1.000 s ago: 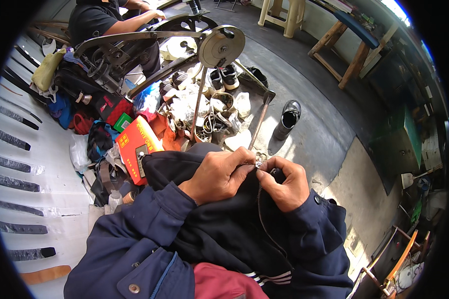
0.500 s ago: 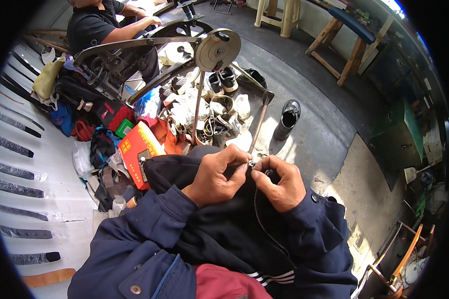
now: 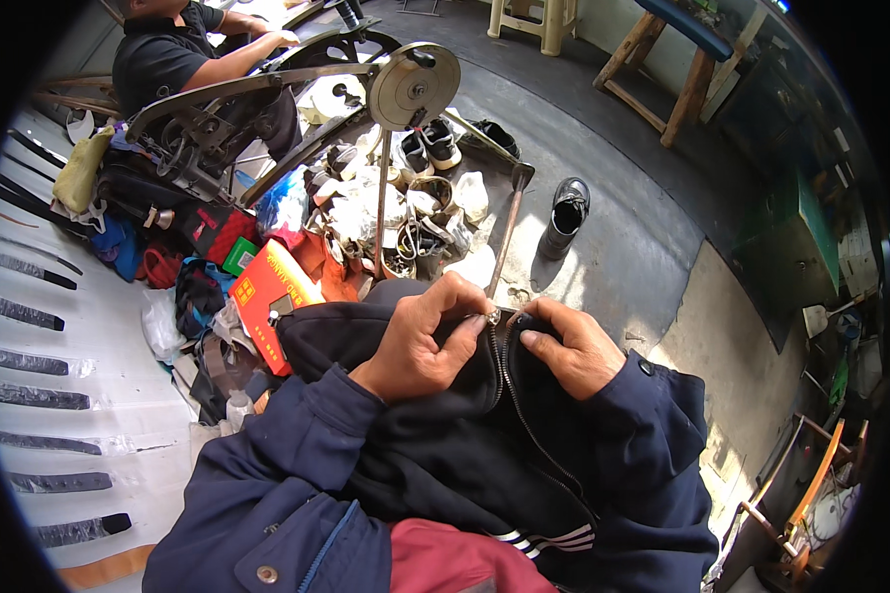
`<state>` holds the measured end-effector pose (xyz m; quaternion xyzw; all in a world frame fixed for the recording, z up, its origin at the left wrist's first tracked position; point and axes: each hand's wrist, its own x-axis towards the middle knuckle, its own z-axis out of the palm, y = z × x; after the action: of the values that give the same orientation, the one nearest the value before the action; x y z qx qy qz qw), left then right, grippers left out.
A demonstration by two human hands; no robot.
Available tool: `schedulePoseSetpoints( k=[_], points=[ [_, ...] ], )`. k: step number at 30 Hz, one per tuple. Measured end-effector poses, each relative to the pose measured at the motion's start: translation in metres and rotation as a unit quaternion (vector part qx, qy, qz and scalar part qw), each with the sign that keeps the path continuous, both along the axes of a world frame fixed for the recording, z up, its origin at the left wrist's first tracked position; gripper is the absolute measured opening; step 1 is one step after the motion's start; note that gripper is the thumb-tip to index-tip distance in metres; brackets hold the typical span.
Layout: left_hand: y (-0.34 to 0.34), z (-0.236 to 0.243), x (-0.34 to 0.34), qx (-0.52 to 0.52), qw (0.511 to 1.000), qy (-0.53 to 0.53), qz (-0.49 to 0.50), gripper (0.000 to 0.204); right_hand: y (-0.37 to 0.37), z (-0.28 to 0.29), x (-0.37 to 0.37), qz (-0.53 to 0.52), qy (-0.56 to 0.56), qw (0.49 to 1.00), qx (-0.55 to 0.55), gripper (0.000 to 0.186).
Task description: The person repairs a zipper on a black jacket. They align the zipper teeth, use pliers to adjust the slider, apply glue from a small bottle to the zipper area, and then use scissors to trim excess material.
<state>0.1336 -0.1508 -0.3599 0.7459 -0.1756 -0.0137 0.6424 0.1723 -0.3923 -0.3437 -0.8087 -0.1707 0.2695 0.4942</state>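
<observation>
Across my lap lies a black garment with white stripes near its lower part. Its zipper hangs in two rows of teeth that part below my hands. My left hand is closed in a pinch on the top of one zipper side, where a small shiny metal piece shows at the fingertips. Close by on the right, my right hand pinches the black edge of the other side between thumb and forefinger. A narrow gap separates the two sets of fingertips.
A hand-cranked sewing machine with a large wheel stands ahead on the left, a seated person behind it. Shoes and bags pile beneath it. A red box is near my left arm; one black shoe stands on the floor ahead.
My hands have moved slightly apart, the right one shifting right. The zipper's two sides now show separately between them. The view has shifted a little.
</observation>
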Motion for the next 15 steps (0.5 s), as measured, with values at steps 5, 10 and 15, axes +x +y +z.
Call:
schedulePoseSetpoints(
  k=[5,10,15],
  points=[
    [-0.002,0.003,0.007,-0.114,0.991,0.066,-0.025,0.009,-0.001,0.004,-0.002,0.012,0.027,0.99,0.141,0.023],
    [0.004,0.015,0.009,-0.084,0.979,0.168,-0.076,0.027,0.001,0.007,-0.005,-0.006,0.055,0.984,0.167,0.021],
    [-0.005,0.015,0.009,-0.016,0.99,0.12,-0.069,0.018,0.0,0.005,-0.003,0.004,0.023,0.992,0.121,0.021]
  ],
)
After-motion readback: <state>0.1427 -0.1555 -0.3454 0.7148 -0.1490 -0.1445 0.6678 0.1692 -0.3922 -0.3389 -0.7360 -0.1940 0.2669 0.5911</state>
